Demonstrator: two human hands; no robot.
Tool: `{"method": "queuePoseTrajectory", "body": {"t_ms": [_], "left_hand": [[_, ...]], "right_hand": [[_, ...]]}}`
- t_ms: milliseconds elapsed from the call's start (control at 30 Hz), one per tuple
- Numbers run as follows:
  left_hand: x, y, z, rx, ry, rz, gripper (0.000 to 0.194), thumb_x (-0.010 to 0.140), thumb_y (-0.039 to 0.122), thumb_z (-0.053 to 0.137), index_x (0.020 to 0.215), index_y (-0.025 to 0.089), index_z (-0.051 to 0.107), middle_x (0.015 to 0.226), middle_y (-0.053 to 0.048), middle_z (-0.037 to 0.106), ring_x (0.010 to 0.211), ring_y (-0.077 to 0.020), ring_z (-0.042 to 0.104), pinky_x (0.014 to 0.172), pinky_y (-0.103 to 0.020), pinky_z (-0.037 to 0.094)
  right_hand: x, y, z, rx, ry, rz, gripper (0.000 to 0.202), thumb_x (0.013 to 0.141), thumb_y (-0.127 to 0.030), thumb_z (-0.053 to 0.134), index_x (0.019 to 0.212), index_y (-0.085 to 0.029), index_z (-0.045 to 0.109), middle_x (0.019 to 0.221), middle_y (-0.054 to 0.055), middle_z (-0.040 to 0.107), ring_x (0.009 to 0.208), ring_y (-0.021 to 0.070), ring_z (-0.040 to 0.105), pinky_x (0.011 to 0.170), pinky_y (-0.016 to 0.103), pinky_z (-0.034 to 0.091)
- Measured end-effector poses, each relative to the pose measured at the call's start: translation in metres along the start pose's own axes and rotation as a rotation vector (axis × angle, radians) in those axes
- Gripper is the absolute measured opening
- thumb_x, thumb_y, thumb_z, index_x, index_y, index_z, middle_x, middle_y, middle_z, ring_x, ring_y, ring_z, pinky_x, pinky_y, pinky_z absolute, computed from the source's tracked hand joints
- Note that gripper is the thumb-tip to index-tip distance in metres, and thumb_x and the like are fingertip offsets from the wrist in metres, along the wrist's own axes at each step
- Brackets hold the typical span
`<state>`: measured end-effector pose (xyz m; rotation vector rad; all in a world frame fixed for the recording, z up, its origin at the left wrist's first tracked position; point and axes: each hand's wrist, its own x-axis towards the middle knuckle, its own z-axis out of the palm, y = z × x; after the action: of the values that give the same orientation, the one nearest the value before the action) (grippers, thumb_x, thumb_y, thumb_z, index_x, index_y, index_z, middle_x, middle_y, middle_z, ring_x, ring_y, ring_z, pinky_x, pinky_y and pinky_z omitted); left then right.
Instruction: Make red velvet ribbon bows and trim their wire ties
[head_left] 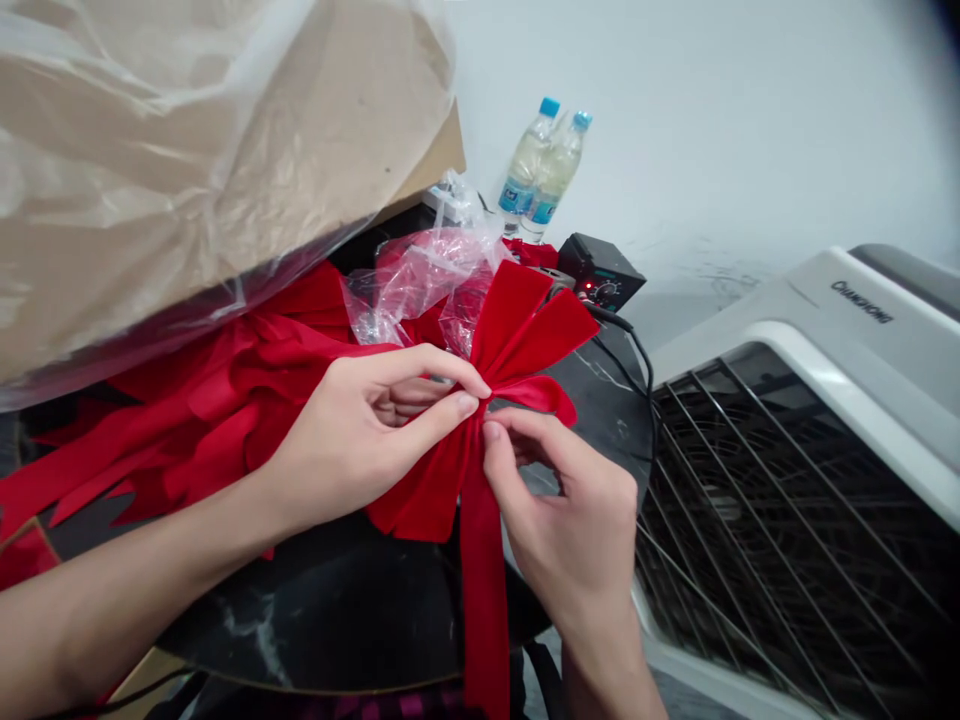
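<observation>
A red velvet bow is held up over the dark round table, its loops fanned out above and below its pinched middle. My left hand pinches the bow's centre between thumb and forefinger from the left. From the right, my right hand has thumb and forefinger closed at the same knot, just below the left fingertips. One long red ribbon tail hangs from the centre down past the table's front edge. Fingers cover most of the knot itself. To the left lies a heap of other red ribbon bows.
Behind the bow are clear plastic bags and a small black box with a dial and red light. Two bottles stand by the wall. A plastic-covered cardboard box fills the upper left; a large fan unit stands right of the black marbled table.
</observation>
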<state>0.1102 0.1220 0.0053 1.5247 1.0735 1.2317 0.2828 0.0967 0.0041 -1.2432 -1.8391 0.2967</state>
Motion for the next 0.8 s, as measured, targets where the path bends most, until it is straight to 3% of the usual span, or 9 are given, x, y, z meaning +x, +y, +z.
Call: {"method": "queuePoseTrajectory", "body": {"t_ms": [100, 233, 300, 433, 533, 700, 800], "left_hand": [[-0.002, 0.001, -0.001, -0.010, 0.001, 0.022, 0.007, 0.092, 0.029, 0.075, 0.095, 0.024, 0.079, 0.090, 0.002, 0.080, 0.080, -0.0123, 0.077, 0.074, -0.015, 0.060], [-0.003, 0.000, 0.000, -0.006, -0.008, 0.038, 0.005, 0.092, 0.027, 0.075, 0.096, 0.026, 0.079, 0.093, 0.003, 0.081, 0.082, -0.0107, 0.077, 0.076, -0.013, 0.059], [-0.002, -0.001, 0.000, -0.011, -0.010, 0.027, 0.006, 0.092, 0.028, 0.075, 0.097, 0.025, 0.079, 0.094, 0.002, 0.081, 0.083, -0.0123, 0.078, 0.078, -0.015, 0.060], [0.000, -0.003, -0.002, -0.020, 0.005, 0.002, 0.012, 0.092, 0.033, 0.076, 0.098, 0.024, 0.079, 0.093, -0.001, 0.082, 0.084, -0.0172, 0.079, 0.075, -0.020, 0.061], [0.000, -0.004, -0.004, -0.008, -0.002, -0.002, 0.013, 0.090, 0.034, 0.077, 0.098, 0.023, 0.079, 0.090, -0.001, 0.081, 0.080, -0.0170, 0.078, 0.072, -0.021, 0.061], [0.000, -0.004, -0.003, -0.052, -0.062, -0.008, 0.007, 0.092, 0.030, 0.076, 0.098, 0.026, 0.078, 0.095, 0.002, 0.080, 0.085, -0.0130, 0.076, 0.077, -0.016, 0.059], [0.000, -0.003, -0.001, -0.053, -0.067, 0.007, 0.006, 0.094, 0.028, 0.074, 0.098, 0.027, 0.078, 0.097, 0.004, 0.079, 0.089, -0.0109, 0.076, 0.081, -0.013, 0.058]], "right_hand": [[0.000, 0.002, 0.000, 0.086, -0.013, 0.108, 0.009, 0.096, -0.018, 0.063, 0.091, -0.019, 0.070, 0.080, -0.002, 0.075, 0.066, 0.0084, 0.069, 0.068, 0.018, 0.058], [-0.003, 0.003, -0.010, 0.286, -0.125, 0.289, 0.013, 0.099, -0.026, 0.064, 0.092, -0.020, 0.072, 0.077, -0.001, 0.074, 0.063, 0.0094, 0.069, 0.058, 0.017, 0.056], [-0.004, 0.004, -0.018, 0.187, -0.094, 0.244, 0.008, 0.096, -0.024, 0.068, 0.095, -0.021, 0.075, 0.077, -0.002, 0.075, 0.061, 0.0094, 0.069, 0.059, 0.018, 0.056], [0.003, 0.011, -0.033, -0.133, 0.086, -0.055, 0.016, 0.092, -0.017, 0.074, 0.106, -0.025, 0.074, 0.086, 0.000, 0.073, 0.071, 0.0125, 0.068, 0.070, 0.025, 0.059], [0.011, 0.014, -0.038, -0.265, 0.074, -0.240, 0.010, 0.094, -0.017, 0.071, 0.098, -0.025, 0.073, 0.091, 0.003, 0.072, 0.081, 0.0159, 0.069, 0.078, 0.030, 0.059], [0.007, 0.002, -0.030, -0.223, 0.004, -0.145, 0.007, 0.097, -0.021, 0.069, 0.094, -0.022, 0.074, 0.070, -0.003, 0.071, 0.052, 0.0075, 0.058, 0.057, 0.020, 0.051], [0.002, -0.002, -0.015, -0.148, 0.044, -0.057, 0.010, 0.097, -0.021, 0.068, 0.094, -0.019, 0.077, 0.070, -0.003, 0.073, 0.050, 0.0055, 0.058, 0.056, 0.018, 0.050]]}}
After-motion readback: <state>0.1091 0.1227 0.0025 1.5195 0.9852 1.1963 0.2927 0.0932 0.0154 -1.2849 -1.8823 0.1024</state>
